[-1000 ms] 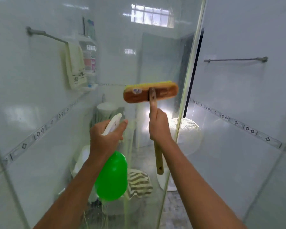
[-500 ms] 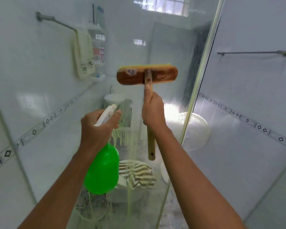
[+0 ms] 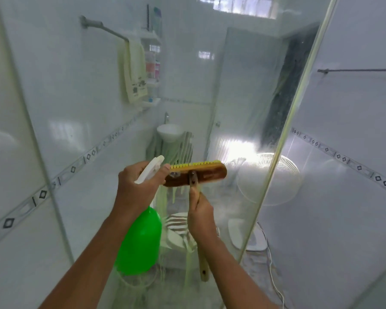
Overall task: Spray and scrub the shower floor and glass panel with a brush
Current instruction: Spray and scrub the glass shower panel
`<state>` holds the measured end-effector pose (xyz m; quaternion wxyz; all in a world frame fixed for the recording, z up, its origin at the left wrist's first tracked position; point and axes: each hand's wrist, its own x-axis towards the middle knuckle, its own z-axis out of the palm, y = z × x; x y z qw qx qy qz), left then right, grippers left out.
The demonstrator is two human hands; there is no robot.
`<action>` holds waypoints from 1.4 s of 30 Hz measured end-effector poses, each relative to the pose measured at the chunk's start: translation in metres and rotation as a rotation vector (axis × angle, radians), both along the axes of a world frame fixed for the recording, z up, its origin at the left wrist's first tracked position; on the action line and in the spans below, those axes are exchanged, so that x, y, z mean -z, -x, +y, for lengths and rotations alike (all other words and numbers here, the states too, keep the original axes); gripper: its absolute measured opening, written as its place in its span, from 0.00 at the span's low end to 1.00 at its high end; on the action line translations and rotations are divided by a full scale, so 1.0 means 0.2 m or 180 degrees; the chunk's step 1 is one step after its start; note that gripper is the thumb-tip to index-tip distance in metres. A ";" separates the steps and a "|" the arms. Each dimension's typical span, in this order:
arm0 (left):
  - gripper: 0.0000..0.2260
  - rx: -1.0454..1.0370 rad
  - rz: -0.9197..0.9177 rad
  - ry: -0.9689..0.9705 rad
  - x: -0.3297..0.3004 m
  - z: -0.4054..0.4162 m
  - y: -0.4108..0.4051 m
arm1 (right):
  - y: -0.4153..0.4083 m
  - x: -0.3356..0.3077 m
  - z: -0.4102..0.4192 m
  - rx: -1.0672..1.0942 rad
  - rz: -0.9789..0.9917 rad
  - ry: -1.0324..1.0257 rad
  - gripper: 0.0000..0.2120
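Left hand (image 3: 140, 186) grips a green spray bottle (image 3: 139, 241); right hand (image 3: 201, 217) grips the brush (image 3: 196, 175) handle, bristles against the streaked glass panel (image 3: 232, 97). Scrubbing seems underway; next likely needs firm strokes downward.

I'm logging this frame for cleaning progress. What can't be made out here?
- Bristles' contact with the glass: head view, the brush back faces the camera.
- Left hand's fingers: head view, wrapped behind the sprayer.
- Shower floor: head view, cut off by the bottom edge and blocked by both arms.
- Shelf bottles: head view, labels blurred through streaky glass.
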<state>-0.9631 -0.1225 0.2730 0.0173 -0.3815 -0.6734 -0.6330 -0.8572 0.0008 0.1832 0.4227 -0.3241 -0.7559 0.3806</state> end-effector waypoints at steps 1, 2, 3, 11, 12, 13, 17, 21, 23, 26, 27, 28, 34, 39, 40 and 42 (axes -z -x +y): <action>0.13 0.0016 -0.0021 0.0080 0.02 -0.01 0.01 | 0.03 -0.11 0.01 -0.0052 0.0060 -0.0102 0.25; 0.13 0.0014 -0.0052 0.0180 0.05 -0.03 0.01 | 0.05 -0.23 0.02 -0.0070 0.0150 -0.0241 0.24; 0.13 -0.0001 -0.0103 0.0290 0.09 -0.04 0.02 | 0.08 -0.36 0.04 -0.0065 0.0270 -0.0400 0.23; 0.19 -0.0158 -0.0891 0.0506 0.34 -0.12 0.04 | 0.23 -0.90 0.06 -0.0026 0.0549 -0.0665 0.25; 0.18 -0.0189 -0.0828 0.0482 0.35 -0.14 0.04 | 0.24 -0.88 0.05 -0.0007 0.0549 -0.0641 0.25; 0.16 -0.0226 -0.0735 0.0486 0.36 -0.15 0.05 | 0.24 -0.86 0.04 0.0017 0.0545 -0.0594 0.24; 0.15 -0.0283 -0.0736 0.0524 0.39 -0.16 0.09 | 0.27 -0.74 0.00 0.0112 0.0504 -0.0521 0.23; 0.17 -0.0482 -0.0704 0.0362 0.40 -0.19 0.13 | 0.27 -0.45 -0.03 0.0065 0.0264 -0.0583 0.21; 0.16 -0.0555 -0.0528 0.0247 0.40 -0.23 0.15 | 0.28 -0.18 -0.08 -0.0092 -0.0008 -0.0440 0.22; 0.14 -0.0643 -0.0288 0.0137 0.42 -0.27 0.17 | 0.28 0.24 -0.20 -0.0287 -0.0459 0.0040 0.24; 0.15 -0.0670 -0.0283 0.0095 0.43 -0.28 0.18 | 0.29 0.35 -0.23 -0.0287 -0.0672 0.0218 0.23; 0.16 -0.0693 -0.0314 0.0057 0.43 -0.29 0.19 | 0.30 0.43 -0.26 -0.0246 -0.0911 0.0268 0.23; 0.18 -0.0823 -0.0357 0.0018 0.45 -0.39 0.29 | 0.46 0.12 -0.32 -0.0267 -0.0563 -0.0184 0.22; 0.16 -0.0846 -0.0423 -0.0015 0.45 -0.44 0.34 | 0.63 -0.50 -0.28 -0.0241 0.0247 -0.0649 0.23; 0.15 -0.0837 -0.0397 -0.0060 0.45 -0.45 0.35 | 0.64 -0.52 -0.28 -0.0239 0.0284 -0.0686 0.22; 0.14 -0.0856 -0.0351 -0.0111 0.44 -0.45 0.36 | 0.63 -0.41 -0.29 -0.0280 0.0176 -0.0666 0.19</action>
